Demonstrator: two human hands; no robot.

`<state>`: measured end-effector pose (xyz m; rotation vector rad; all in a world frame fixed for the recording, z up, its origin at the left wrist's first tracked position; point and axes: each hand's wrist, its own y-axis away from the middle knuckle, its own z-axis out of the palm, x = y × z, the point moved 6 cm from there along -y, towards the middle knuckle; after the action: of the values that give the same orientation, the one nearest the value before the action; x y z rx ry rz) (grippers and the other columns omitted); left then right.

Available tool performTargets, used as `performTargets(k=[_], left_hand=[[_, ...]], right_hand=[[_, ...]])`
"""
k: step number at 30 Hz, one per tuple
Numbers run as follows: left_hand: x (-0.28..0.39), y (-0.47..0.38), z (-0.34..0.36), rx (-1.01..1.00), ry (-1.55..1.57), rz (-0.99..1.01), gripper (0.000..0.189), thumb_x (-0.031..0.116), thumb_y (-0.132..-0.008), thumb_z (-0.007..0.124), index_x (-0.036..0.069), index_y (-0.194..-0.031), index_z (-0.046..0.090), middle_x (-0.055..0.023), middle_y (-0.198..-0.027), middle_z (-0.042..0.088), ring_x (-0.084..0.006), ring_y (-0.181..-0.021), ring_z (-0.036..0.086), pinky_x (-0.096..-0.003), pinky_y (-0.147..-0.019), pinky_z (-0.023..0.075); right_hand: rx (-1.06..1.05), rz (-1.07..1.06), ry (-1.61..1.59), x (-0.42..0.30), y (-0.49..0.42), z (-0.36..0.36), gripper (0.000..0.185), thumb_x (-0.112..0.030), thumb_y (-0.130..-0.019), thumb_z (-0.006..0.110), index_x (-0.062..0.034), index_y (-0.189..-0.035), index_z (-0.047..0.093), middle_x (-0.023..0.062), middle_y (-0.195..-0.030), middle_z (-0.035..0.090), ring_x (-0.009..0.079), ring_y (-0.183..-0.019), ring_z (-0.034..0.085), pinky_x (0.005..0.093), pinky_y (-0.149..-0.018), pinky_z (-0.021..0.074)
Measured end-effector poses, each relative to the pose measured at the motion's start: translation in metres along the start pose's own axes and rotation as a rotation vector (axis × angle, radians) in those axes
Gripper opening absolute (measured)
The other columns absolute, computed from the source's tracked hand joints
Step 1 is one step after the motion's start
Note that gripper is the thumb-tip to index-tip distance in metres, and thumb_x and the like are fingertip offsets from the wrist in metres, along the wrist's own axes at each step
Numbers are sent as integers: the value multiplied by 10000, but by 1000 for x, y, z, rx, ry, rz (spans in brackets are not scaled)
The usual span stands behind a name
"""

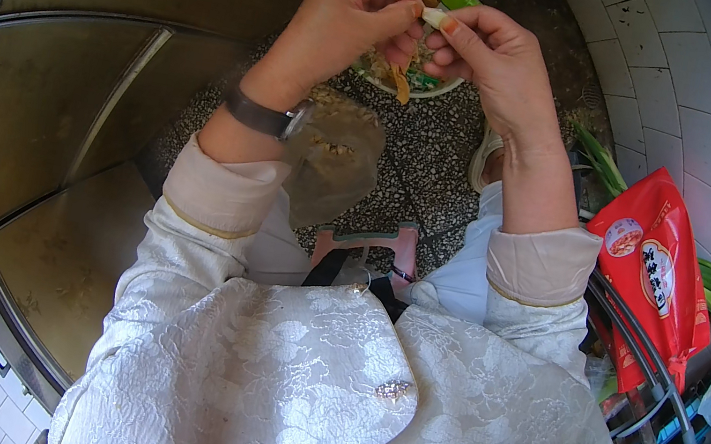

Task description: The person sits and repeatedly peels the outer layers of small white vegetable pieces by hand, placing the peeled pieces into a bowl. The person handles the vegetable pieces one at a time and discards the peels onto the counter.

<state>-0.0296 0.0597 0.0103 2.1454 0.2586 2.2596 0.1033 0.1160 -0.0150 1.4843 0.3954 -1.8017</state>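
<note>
In front of me, a pale garlic clove (433, 17) is pinched between the fingertips of both hands. My left hand (363, 16), with a dark-strapped watch at its wrist, grips the clove's left end. Thumb and fingers of my right hand (493, 46) close on its other end. Directly below both hands stands a round container with a pale rim (439, 93), holding peelings, brown scraps and something bright green; my hands hide part of it. Nearer to me, under my left wrist, a clear plastic bag (343, 180) lies on the floor with small pale pieces inside, perhaps garlic.
Brownish metal panels (61, 70) stand at the left. On the right, a red printed bag (649, 274) leans on a metal rack (661, 390), beside green leafy stalks (600, 162) and a tiled wall (676, 64). Between my legs is a pink plastic piece (405, 248) above the speckled floor (404, 191).
</note>
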Motion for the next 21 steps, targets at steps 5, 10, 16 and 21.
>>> performTargets(k=[5, 10, 16, 21], left_hand=[[0, -2, 3, 50, -170, 76, 124, 73, -835, 590, -14, -912, 547, -61, -790, 612, -97, -668, 605, -210, -546, 516], [-3, -2, 4, 88, -178, 63, 140, 73, -797, 628, -27, -864, 556, -63, -704, 608, -95, -589, 595, -222, -509, 512], [-4, -1, 2, 28, -108, -11, 92, 46, -850, 551, -25, -905, 534, -84, -772, 616, -127, -671, 628, -229, -561, 532], [-6, 0, 1, 40, -110, -22, 79, 41, -859, 530, -24, -903, 536, -89, -770, 618, -132, -669, 628, -232, -568, 534]], right_hand=[[0, 4, 8, 2, -2, 0, 161, -142, -868, 570, 3, -935, 592, 49, -771, 617, 94, -654, 599, 224, -603, 531], [19, -19, 58, 1, -1, 1, 162, -147, -865, 576, 0, -932, 594, 48, -766, 617, 94, -653, 599, 225, -603, 532], [18, -14, 63, 0, -1, 1, 158, -146, -865, 575, -4, -930, 594, 48, -761, 620, 99, -649, 602, 227, -602, 531], [-5, -2, 58, 2, -2, 0, 161, -149, -867, 573, -2, -930, 590, 53, -768, 623, 103, -646, 604, 230, -605, 532]])
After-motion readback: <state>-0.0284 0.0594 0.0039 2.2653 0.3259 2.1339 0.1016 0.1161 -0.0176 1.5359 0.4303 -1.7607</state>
